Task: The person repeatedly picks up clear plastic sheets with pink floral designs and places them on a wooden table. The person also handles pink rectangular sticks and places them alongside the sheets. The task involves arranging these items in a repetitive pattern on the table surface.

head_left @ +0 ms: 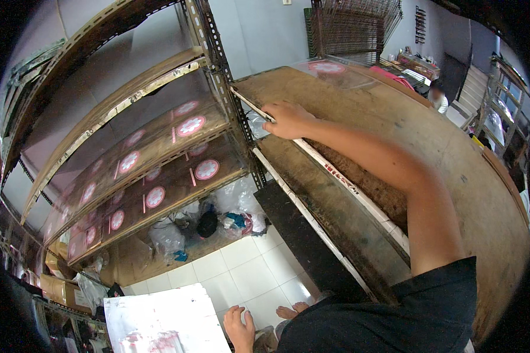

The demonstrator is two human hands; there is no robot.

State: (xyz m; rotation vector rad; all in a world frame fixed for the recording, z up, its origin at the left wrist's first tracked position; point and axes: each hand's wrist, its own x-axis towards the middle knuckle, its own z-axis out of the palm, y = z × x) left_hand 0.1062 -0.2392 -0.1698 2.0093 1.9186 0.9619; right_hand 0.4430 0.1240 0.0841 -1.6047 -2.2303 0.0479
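Note:
My right hand [290, 120] reaches across a brown wooden worktable [453, 194]. Its fingers and thumb are bent over a long white strip [359, 197] with red marks, which runs along the near side of the tabletop. Low in the view, my left hand [239, 328] has loosely bent fingers, with the thumb apart from them. It is beside the right edge of a white board [165, 309] smeared with faint red and grey; whether it touches the board I cannot tell.
A metal rack [218, 59] at left carries wooden shelves with clear sheets printed with pink-and-white flower circles [191, 126]. Plastic bags [166, 236] lie beneath. Another clear printed sheet [327, 67] rests on the table's far end. A wire rack [359, 26] and a person [439, 100] are farther off.

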